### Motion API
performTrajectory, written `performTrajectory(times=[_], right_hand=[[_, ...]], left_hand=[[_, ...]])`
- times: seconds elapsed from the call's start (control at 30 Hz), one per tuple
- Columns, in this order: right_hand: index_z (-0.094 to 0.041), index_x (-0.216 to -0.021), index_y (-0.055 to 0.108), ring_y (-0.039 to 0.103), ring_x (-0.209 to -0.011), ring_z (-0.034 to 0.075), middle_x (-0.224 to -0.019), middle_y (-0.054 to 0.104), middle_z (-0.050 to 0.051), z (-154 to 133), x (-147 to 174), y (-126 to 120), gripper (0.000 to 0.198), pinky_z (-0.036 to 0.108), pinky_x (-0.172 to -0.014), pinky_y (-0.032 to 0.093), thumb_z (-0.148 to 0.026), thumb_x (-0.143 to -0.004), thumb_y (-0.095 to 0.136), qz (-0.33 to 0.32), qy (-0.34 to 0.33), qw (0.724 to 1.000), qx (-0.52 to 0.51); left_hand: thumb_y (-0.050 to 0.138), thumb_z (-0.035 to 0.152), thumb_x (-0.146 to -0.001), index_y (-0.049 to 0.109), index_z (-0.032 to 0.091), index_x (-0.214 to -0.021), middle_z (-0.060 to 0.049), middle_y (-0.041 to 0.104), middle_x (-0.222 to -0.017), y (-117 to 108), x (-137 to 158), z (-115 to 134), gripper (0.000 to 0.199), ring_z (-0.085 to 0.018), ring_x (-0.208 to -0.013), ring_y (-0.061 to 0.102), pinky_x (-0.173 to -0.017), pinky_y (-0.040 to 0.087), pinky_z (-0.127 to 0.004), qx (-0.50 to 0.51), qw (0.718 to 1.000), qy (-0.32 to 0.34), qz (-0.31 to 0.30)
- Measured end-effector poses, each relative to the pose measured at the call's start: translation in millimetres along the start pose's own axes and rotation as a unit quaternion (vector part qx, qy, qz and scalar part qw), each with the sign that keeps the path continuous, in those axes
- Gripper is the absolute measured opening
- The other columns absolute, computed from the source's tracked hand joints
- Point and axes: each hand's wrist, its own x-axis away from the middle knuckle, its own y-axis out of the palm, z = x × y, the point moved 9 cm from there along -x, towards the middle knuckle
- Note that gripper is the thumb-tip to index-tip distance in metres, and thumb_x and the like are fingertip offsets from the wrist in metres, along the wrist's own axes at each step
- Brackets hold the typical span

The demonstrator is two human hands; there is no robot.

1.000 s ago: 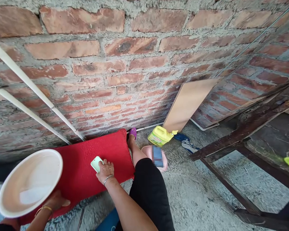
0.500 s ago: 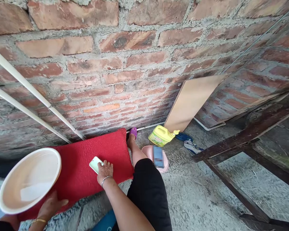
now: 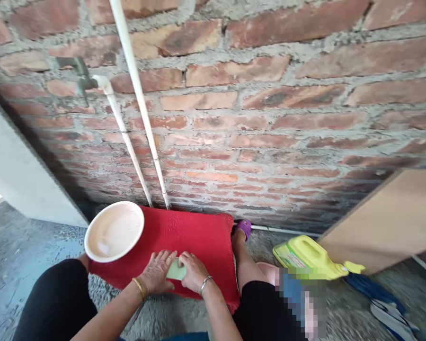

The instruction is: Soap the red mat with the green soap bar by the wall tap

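Observation:
A red textured mat [image 3: 184, 227] lies spread out in front of me, between my knees. My right hand [image 3: 195, 272] is closed around a flat, pale green block with rounded corners [image 3: 176, 270], whose kind I cannot make out, held down against the mat. Just left of the block, my left hand [image 3: 155, 272] rests on the mat with fingers stretched out, their tips close to the block's edge. A white basin [image 3: 114, 232] with some liquid in it stands on the mat's left end.
Two white pipes [image 3: 142, 113] and a tap [image 3: 83, 80] run along the brick wall [image 3: 270, 109]. On the right are a yellow-green jug [image 3: 303, 255], a leaning board [image 3: 386, 222] and dark blue footwear [image 3: 376, 293]. A pale panel [image 3: 28, 161] stands at left. Part of the lower right is pixelated.
My view has swung left. My left hand has moved from beside the basin to the mat next to the block. My right hand still holds the block.

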Motion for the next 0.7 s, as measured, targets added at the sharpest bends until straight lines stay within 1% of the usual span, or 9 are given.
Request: performTrajectory(times=[0.1, 0.17, 0.23, 0.33, 0.4, 0.47, 0.53, 0.6, 0.7], right_hand=[[-0.020, -0.092, 0.059, 0.055, -0.093, 0.018, -0.102, 0.061, 0.001, -4.2, 2.2, 2.9, 0.043, 0.026, -0.079, 0.038, -0.006, -0.052, 0.067, -0.008, -0.007, 1.000, -0.003], [-0.021, -0.094, 0.060, 0.056, -0.096, 0.018, -0.105, 0.061, 0.001, -5.6, 4.3, 3.0, 0.044, 0.025, -0.081, 0.039, -0.004, -0.054, 0.063, -0.001, -0.002, 1.000, -0.009], [-0.021, -0.099, 0.061, 0.056, -0.103, 0.019, -0.113, 0.058, 0.003, -0.4, 8.9, -2.4, 0.045, 0.026, -0.087, 0.040, -0.006, -0.057, 0.062, 0.029, 0.031, 0.999, -0.016], [-0.024, -0.106, 0.060, 0.054, -0.110, 0.020, -0.122, 0.054, 0.005, 14.5, 22.3, -16.6, 0.041, 0.028, -0.094, 0.039, -0.016, -0.066, 0.060, 0.073, 0.077, 0.994, -0.024], [-0.027, -0.107, 0.060, 0.056, -0.109, 0.018, -0.118, 0.055, 0.003, 24.6, 31.3, -23.5, 0.035, 0.027, -0.094, 0.039, -0.020, -0.072, 0.055, 0.070, 0.077, 0.994, -0.022], [-0.028, -0.105, 0.059, 0.058, -0.104, 0.017, -0.111, 0.058, 0.002, 37.3, 38.0, -26.7, 0.031, 0.026, -0.091, 0.041, -0.021, -0.075, 0.053, 0.050, 0.080, 0.995, -0.011], [-0.029, -0.103, 0.059, 0.059, -0.103, 0.017, -0.107, 0.061, 0.002, 51.0, 41.3, -26.8, 0.029, 0.027, -0.091, 0.041, -0.021, -0.076, 0.052, 0.032, 0.099, 0.995, 0.003], [-0.029, -0.104, 0.059, 0.059, -0.106, 0.017, -0.107, 0.063, 0.003, 58.2, 40.2, -22.8, 0.029, 0.028, -0.092, 0.041, -0.021, -0.078, 0.051, 0.016, 0.115, 0.993, 0.008], [-0.028, -0.105, 0.060, 0.060, -0.108, 0.019, -0.110, 0.065, 0.004, 50.1, 32.8, -8.7, 0.031, 0.029, -0.093, 0.042, -0.019, -0.077, 0.051, -0.026, 0.112, 0.993, 0.012]], left_hand=[[0.061, 0.050, -0.071, 0.021, 0.025, -0.150, -0.014, 0.038, -0.149, 13.8, -0.3, 6.5, 0.092, -0.032, -0.137, 0.034, -0.113, 0.025, -0.050, -0.002, 1.000, 0.023, -0.018], [0.061, 0.048, -0.071, 0.026, 0.022, -0.148, -0.015, 0.042, -0.144, 21.7, -3.8, 2.8, 0.088, -0.031, -0.133, 0.039, -0.112, 0.029, -0.048, -0.010, 1.000, 0.022, -0.012], [0.061, 0.047, -0.071, 0.034, 0.020, -0.143, -0.015, 0.048, -0.138, 24.0, -11.0, -7.4, 0.082, -0.030, -0.126, 0.046, -0.109, 0.033, -0.046, -0.007, 1.000, 0.000, 0.004], [0.059, 0.045, -0.073, 0.046, 0.017, -0.131, -0.015, 0.055, -0.127, 10.6, -25.4, -32.5, 0.066, -0.028, -0.115, 0.053, -0.103, 0.039, -0.041, 0.022, 0.997, -0.065, 0.048], [0.054, 0.042, -0.076, 0.051, 0.013, -0.124, -0.015, 0.057, -0.122, -7.8, -35.4, -51.7, 0.056, -0.027, -0.112, 0.054, -0.101, 0.040, -0.038, 0.039, 0.989, -0.113, 0.088], [0.050, 0.040, -0.080, 0.052, 0.010, -0.122, -0.017, 0.057, -0.121, -26.7, -45.1, -71.5, 0.051, -0.027, -0.112, 0.054, -0.101, 0.039, -0.036, 0.049, 0.977, -0.163, 0.125], [0.047, 0.038, -0.082, 0.048, 0.008, -0.127, -0.018, 0.056, -0.121, -41.1, -54.1, -91.5, 0.054, -0.027, -0.112, 0.055, -0.100, 0.039, -0.036, 0.064, 0.960, -0.220, 0.158], [0.046, 0.036, -0.084, 0.040, 0.010, -0.136, -0.019, 0.056, -0.122, -47.8, -62.2, -107.5, 0.059, -0.027, -0.113, 0.055, -0.098, 0.040, -0.037, 0.084, 0.939, -0.277, 0.185], [0.042, 0.034, -0.086, 0.031, 0.013, -0.143, -0.019, 0.055, -0.124, -39.9, -72.8, -114.6, 0.062, -0.028, -0.113, 0.055, -0.094, 0.041, -0.039, 0.107, 0.906, -0.359, 0.198]])
